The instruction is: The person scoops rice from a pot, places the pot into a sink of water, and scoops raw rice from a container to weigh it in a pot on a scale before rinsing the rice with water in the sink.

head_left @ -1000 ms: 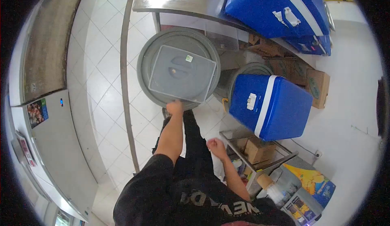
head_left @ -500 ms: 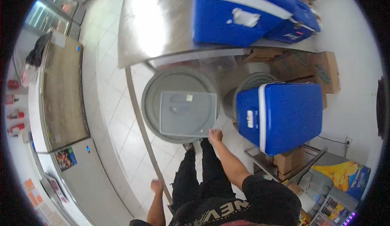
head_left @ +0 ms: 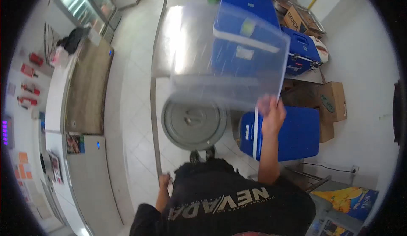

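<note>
My right hand [head_left: 271, 111] grips the lower right corner of a clear plastic lid [head_left: 229, 83], holding it raised and tilted in front of me. Through the lid I can see the steel table and a large blue cooler [head_left: 248, 11]. Below it, a round grey bin [head_left: 195, 123] with its grey lid on stands on the floor. My left hand [head_left: 165, 179] is low at my side, by the table's frame, fingers curled; whether anything is in them is too small to make out.
A second blue cooler [head_left: 292, 132] sits right of the bin. Smaller blue coolers [head_left: 301, 51] and a cardboard box [head_left: 333, 102] are at the right. The steel table [head_left: 163, 49] is ahead. A chest freezer [head_left: 89, 87] lines the left, across a tiled aisle [head_left: 133, 92].
The clear lid has been lifted off the grey bin by my right hand, up and forward over the table edge. My view has tilted up. My left hand stays low.
</note>
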{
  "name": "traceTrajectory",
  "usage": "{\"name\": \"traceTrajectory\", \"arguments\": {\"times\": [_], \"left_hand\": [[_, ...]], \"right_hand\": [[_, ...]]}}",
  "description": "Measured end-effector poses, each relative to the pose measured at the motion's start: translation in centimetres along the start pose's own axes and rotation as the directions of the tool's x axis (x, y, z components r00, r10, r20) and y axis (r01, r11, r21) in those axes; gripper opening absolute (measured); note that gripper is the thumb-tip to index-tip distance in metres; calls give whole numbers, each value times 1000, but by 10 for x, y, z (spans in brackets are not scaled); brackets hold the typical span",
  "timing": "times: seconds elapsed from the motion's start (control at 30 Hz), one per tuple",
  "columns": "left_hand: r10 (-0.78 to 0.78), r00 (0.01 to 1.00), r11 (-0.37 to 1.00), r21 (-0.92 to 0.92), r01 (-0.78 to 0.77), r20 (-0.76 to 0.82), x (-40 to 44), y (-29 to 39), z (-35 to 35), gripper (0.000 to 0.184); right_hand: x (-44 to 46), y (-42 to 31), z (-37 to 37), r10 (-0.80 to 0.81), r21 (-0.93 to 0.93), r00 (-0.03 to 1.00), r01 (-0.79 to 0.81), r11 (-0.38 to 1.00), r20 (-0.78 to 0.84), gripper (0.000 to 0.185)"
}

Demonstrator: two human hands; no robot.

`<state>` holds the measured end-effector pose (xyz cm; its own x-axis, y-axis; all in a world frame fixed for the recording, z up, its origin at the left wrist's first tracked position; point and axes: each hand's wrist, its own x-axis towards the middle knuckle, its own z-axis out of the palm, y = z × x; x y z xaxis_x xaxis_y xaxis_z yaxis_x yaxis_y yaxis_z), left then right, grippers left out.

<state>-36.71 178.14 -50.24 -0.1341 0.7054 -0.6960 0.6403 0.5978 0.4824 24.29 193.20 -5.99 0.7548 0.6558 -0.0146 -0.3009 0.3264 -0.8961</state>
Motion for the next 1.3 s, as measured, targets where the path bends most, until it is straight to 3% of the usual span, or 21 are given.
{"name": "traceTrajectory", "arguments": {"times": [0.03,0.07,0.1,0.23,0.37,0.5,0.53,0.57,0.6,0.63,0.67,0.77,0.8,0.87,0.97,1.07,1.1,1.2,1.23,1.27,1.3], "left_hand": [[139,990,934,329,-138,21,15,15,5,48],[-97,995,995,-24,97,26,19,24,10,45],[-44,997,994,104,38,57,26,49,-2,45],[-97,989,920,-388,46,-111,-76,176,-39,40],[-291,936,834,-533,146,-199,-138,133,-36,41],[-534,846,809,-282,515,13,-224,35,-4,33],[-142,989,930,346,124,28,-242,-46,21,25],[16,982,691,708,-147,189,-269,-62,25,25],[595,785,716,559,-418,-174,-300,-135,60,26],[284,953,896,383,-224,-108,-313,-141,63,26],[-63,998,959,273,68,-28,-326,-119,57,26],[73,997,946,320,-59,-33,-352,-127,51,27],[-89,993,967,232,106,-83,-360,-161,54,29],[-404,897,910,16,413,-177,-372,-63,5,33],[-611,788,781,-216,586,-73,-368,7,-36,39],[-536,843,835,-173,522,-46,-355,-36,-46,42],[-255,966,966,34,257,-44,-345,-129,-33,42],[-397,916,916,-94,390,-65,-319,-134,-66,42],[-464,886,825,-364,433,2,-310,-166,-70,39],[-282,938,957,10,290,-200,-300,-166,-83,34],[-242,965,969,-70,236,-105,-293,-169,-100,32]], "right_hand": [[34,-12,22,-36,-37,995,33,999,-89,24],[81,-3,19,-121,-46,992,118,992,-47,25],[121,-2,27,-117,-35,989,115,993,-92,25],[220,1,28,-127,-73,989,121,990,-78,16],[164,-33,47,-97,-370,989,48,928,-115,40],[81,35,20,-561,-592,814,378,712,-154,25],[57,79,7,-541,-459,839,462,759,-49,15],[29,127,-9,-428,-575,898,404,712,101,9],[1,189,-30,-205,-621,965,261,739,162,9],[-32,253,-59,151,-618,982,-47,784,117,17],[-64,315,-87,488,-645,871,-341,684,57,25],[-133,475,-173,353,-889,816,-420,-181,-457,51],[-137,470,-171,483,-764,646,-640,-79,-591,53],[-127,450,-162,735,-328,233,-944,15,-637,56],[-133,484,-172,877,-122,230,-973,196,-422,64],[-148,461,-161,871,-21,200,-977,213,-449,51],[-151,454,-158,883,-4,239,-966,260,-403,46],[-169,440,-160,906,88,354,-920,382,-234,33],[-172,440,-158,906,143,397,-898,416,-145,29],[-176,439,-156,896,193,441,-875,443,-56,25],[-180,437,-155,879,205,471,-856,475,-68,24]]}}
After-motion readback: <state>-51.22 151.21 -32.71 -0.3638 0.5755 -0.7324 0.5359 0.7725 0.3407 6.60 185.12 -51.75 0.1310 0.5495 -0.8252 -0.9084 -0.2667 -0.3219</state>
